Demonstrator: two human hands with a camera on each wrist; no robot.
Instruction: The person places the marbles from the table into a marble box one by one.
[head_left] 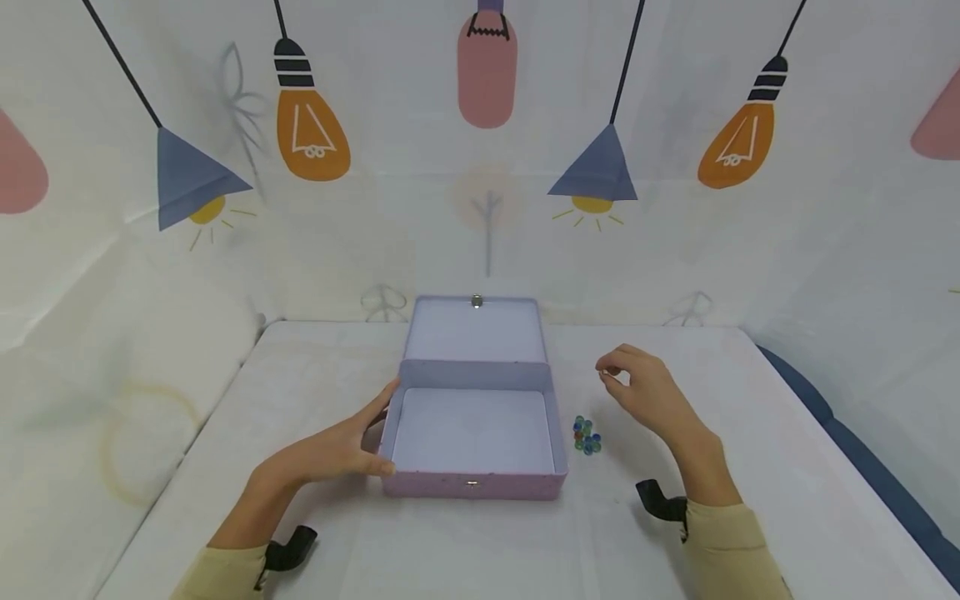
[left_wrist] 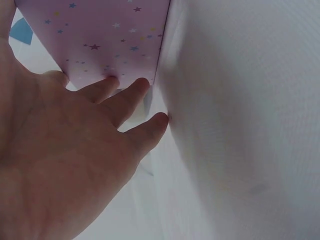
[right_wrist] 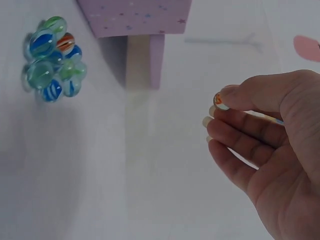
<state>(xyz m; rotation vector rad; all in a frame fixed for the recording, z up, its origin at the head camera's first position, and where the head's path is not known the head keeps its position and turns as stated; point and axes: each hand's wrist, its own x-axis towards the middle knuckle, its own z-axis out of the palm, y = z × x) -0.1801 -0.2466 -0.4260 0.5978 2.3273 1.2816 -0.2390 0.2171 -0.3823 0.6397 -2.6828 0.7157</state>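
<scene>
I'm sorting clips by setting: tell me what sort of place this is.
Probably a staged tabletop set: a white cloth-covered table, a printed backdrop of cartoon light bulbs, and an open lilac star-patterned tin box beside glass marbles.

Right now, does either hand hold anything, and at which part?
The right hand pinches one marble between thumb and fingertips. The left hand rests open against the box at its left side, gripping nothing.

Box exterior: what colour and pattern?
The box is lilac-pink with small coloured stars, clearest in the left wrist view.
</scene>
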